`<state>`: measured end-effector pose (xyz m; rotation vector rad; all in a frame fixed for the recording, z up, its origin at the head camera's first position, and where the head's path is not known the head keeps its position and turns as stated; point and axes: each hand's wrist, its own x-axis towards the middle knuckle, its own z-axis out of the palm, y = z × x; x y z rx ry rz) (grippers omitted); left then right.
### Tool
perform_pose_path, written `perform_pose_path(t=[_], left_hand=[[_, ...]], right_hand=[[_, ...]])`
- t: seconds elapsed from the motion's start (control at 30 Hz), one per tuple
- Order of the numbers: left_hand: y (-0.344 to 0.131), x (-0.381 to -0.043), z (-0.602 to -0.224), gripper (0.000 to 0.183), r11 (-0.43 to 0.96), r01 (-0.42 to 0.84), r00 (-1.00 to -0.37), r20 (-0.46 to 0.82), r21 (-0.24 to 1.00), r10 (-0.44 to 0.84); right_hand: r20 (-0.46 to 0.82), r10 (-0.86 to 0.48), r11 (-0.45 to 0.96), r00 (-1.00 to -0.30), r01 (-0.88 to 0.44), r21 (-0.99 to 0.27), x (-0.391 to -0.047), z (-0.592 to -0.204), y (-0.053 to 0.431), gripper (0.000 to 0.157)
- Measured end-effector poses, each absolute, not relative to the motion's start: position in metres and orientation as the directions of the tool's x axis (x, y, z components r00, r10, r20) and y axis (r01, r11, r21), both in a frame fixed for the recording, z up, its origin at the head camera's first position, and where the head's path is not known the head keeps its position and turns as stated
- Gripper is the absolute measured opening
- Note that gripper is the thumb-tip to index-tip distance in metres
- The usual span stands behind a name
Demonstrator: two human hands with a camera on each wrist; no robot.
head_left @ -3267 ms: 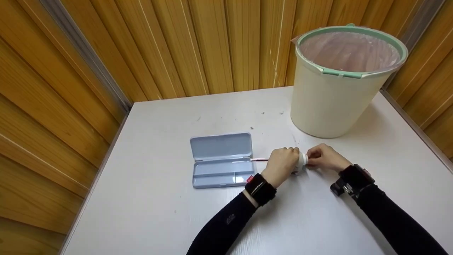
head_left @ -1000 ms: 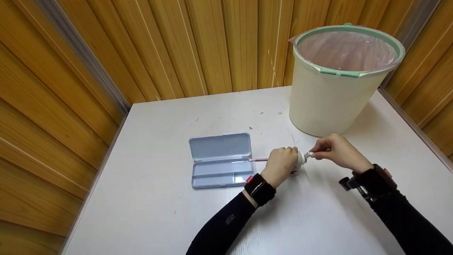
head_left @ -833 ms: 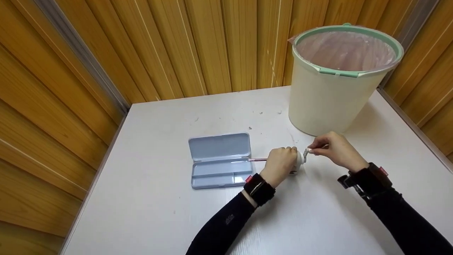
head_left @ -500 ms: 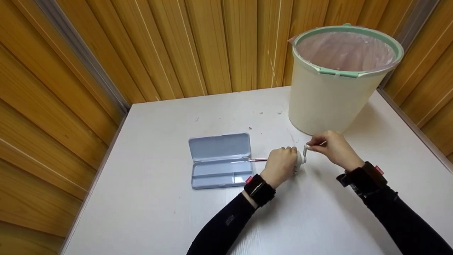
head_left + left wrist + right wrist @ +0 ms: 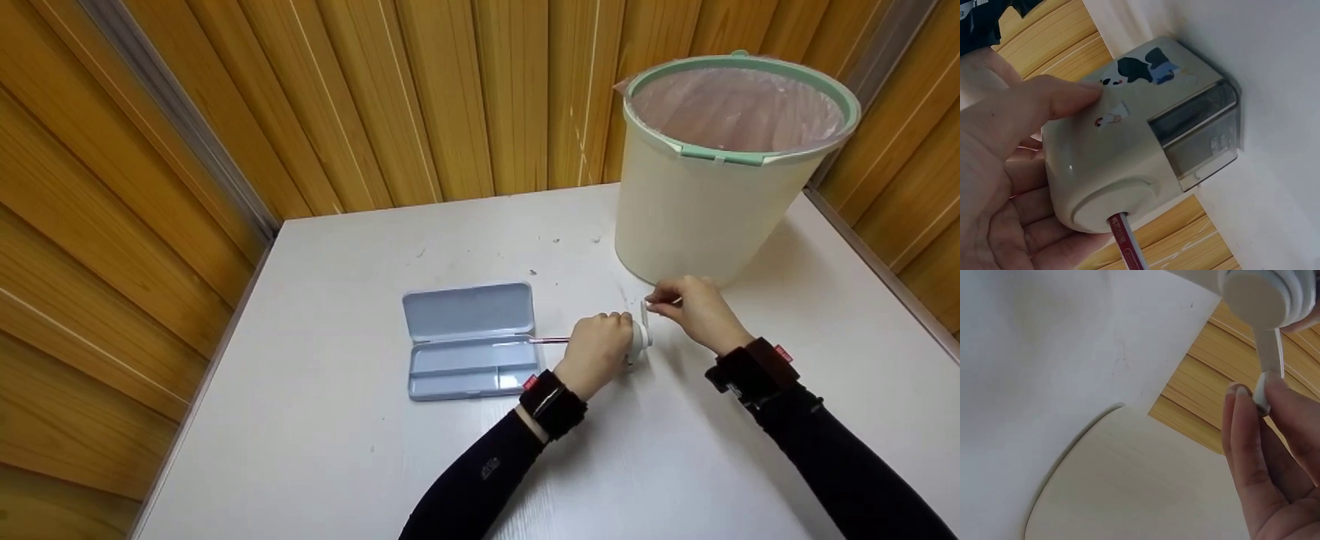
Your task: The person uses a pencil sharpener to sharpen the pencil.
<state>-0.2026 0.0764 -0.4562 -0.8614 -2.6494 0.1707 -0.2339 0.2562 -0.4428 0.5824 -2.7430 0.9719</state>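
Note:
My left hand (image 5: 596, 349) grips a cream crank pencil sharpener (image 5: 1112, 152) on the table, thumb on its top beside cow pictures. A red pencil (image 5: 1129, 244) is in the sharpener's round front hole, its other end reaching over the pencil case in the head view. The clear shavings drawer (image 5: 1202, 146) sits in the sharpener's base against the table. At the sharpener's other end, my right hand (image 5: 694, 307) pinches the small knob (image 5: 1261, 394) of the crank arm (image 5: 1268, 351) between thumb and fingers. The arm points towards the far side of the table in the head view.
A blue pencil case (image 5: 454, 383) lies open left of the sharpener, lid folded back. A tall cream trash bin (image 5: 690, 217) with a green rim and pink liner stands behind my right hand. Small dark crumbs (image 5: 533, 271) are scattered on the white table (image 5: 300, 375).
Over the last second my right hand has moved left and slightly away from me, swinging the crank from pointing right to pointing to the back. My left hand keeps its place on the sharpener.

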Motion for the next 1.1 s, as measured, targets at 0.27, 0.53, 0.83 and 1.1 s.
perform_pose_path(t=[0.27,0.53,0.83,1.1], left_hand=[[0.079,-0.201,-0.458,0.020,0.800,0.551,-0.739,0.307,-0.236,0.599],[0.077,-0.202,-0.457,0.020,0.800,0.550,-0.728,0.334,-0.239,0.599],[0.076,-0.202,-0.455,0.027,0.806,0.545,-0.747,0.303,-0.231,0.592],[0.077,-0.202,-0.456,0.026,0.806,0.551,-0.743,0.313,-0.215,0.591]], right_hand=[[0.197,-0.357,0.741,-0.913,-0.405,-0.535,-0.242,-0.470,0.258,0.005],[0.175,-0.409,0.738,-0.896,-0.437,-0.514,-0.239,-0.481,0.257,0.019],[0.113,-0.415,0.742,-0.903,-0.408,-0.532,-0.236,-0.480,0.257,0.014],[0.048,-0.423,0.738,-0.905,-0.375,-0.560,-0.232,-0.480,0.257,0.008]])
